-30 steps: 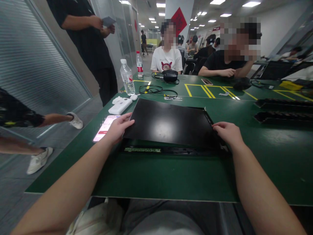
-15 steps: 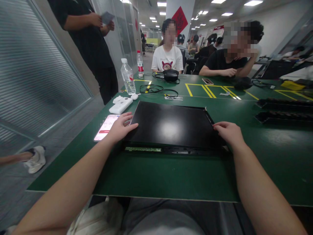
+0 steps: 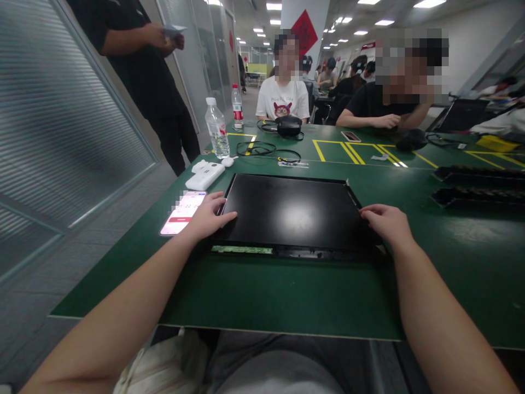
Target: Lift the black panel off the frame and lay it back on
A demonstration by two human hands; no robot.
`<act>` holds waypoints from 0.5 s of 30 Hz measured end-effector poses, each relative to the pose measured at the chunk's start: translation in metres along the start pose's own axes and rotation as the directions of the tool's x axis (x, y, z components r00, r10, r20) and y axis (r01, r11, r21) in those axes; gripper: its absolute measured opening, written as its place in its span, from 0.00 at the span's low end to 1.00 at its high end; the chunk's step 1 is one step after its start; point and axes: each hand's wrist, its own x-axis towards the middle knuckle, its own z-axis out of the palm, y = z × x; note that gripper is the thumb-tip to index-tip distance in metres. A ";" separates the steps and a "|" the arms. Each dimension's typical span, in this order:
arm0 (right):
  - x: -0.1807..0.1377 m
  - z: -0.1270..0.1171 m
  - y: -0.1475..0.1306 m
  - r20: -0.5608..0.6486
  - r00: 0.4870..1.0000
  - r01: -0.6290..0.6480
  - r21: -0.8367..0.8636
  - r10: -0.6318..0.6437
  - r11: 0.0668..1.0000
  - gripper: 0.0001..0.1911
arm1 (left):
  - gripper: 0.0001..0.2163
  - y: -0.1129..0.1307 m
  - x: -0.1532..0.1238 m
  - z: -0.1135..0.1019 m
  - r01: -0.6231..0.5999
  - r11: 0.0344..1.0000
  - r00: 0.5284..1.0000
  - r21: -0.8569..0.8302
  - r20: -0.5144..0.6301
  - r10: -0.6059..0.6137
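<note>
A black LCD panel lies face up in a shallow dark frame on the green table. A green circuit strip shows along the frame's near left side. My left hand is at the panel's left edge, its thumb over the top surface and its fingers along the side. At the right edge, my right hand pinches the panel's rim between thumb and forefinger; its other fingers are curled and partly hidden.
Left of the panel lie a lit phone and a white device. Beyond stand two bottles, a clear one nearer. Black cables cross the far table. Dark strips lie right. Two people sit opposite; another stands left.
The panel's far edge has come down, and the frame's back rim now shows behind it. Both hands keep to their sides. The standing person's paper has tilted.
</note>
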 end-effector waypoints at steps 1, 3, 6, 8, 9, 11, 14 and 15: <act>0.000 0.000 0.000 0.000 1.000 0.001 0.001 -0.001 1.000 0.15 | 0.32 -0.001 0.000 0.000 -0.004 1.000 1.000 0.018 0.004 0.003; 0.000 0.000 0.000 -0.003 1.000 -0.001 0.000 0.001 1.000 0.14 | 0.32 -0.001 0.001 0.000 -0.009 0.999 1.000 0.046 0.014 0.008; 0.000 0.000 -0.001 -0.014 1.000 0.007 0.002 -0.007 1.000 0.13 | 0.33 -0.002 0.002 0.000 -0.006 0.998 1.000 0.063 0.024 0.004; 0.000 0.000 -0.001 -0.016 1.000 0.014 0.003 -0.014 1.000 0.13 | 0.33 -0.003 0.002 0.001 -0.005 0.997 1.000 0.072 0.027 0.003; -0.001 0.000 -0.001 -0.015 1.000 0.015 0.004 -0.015 1.000 0.13 | 0.33 -0.004 0.003 0.001 -0.007 0.997 1.000 0.076 0.029 0.005; 0.000 0.000 -0.001 -0.013 1.000 0.016 0.001 -0.016 1.000 0.13 | 0.34 -0.005 0.003 0.001 -0.013 0.996 0.999 0.085 0.034 0.011; 0.000 0.001 0.000 -0.024 1.000 0.021 0.000 -0.021 1.000 0.13 | 0.35 -0.006 0.004 0.002 -0.020 0.996 0.999 0.091 0.039 0.017; 0.000 0.001 0.000 -0.023 1.000 0.016 0.007 -0.016 1.000 0.13 | 0.35 -0.006 0.004 0.002 -0.022 0.995 0.999 0.092 0.040 0.018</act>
